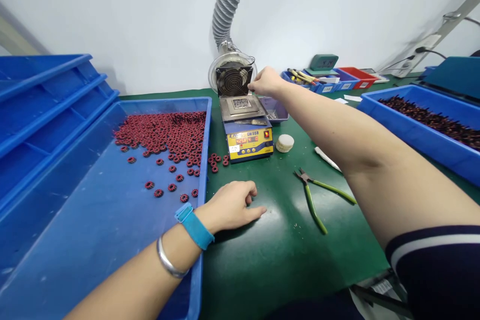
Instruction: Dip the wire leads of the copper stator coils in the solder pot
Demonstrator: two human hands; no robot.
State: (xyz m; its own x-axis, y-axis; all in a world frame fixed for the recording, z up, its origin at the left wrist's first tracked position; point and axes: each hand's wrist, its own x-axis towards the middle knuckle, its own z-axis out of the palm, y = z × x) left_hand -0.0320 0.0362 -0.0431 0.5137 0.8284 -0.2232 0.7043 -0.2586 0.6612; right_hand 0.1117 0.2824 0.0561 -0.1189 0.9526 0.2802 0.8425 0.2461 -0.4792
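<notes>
My right hand (267,81) reaches to the back of a blue-and-yellow solder pot (250,145), beside the black fan (234,81) behind it. Its fingertips are pinched together above the pot's metal top (228,110); what they hold, if anything, is too small to make out. My left hand (234,205) rests on the green tabletop (258,260) by the tray's edge, thumb and index finger apart and nothing between them. Several small red-and-black wound cores (214,158) lie between the tray and the pot. Green-handled cutters (309,182) lie splayed to the right.
At left, a blue tray (93,225) holds many wound cores (165,135), with stacked blue trays (45,95) beyond. A round whitish pad (285,143) sits beside the pot. Farther right are a purple bin (282,111), tool bins (326,88) and a blue tray of dark parts (416,125).
</notes>
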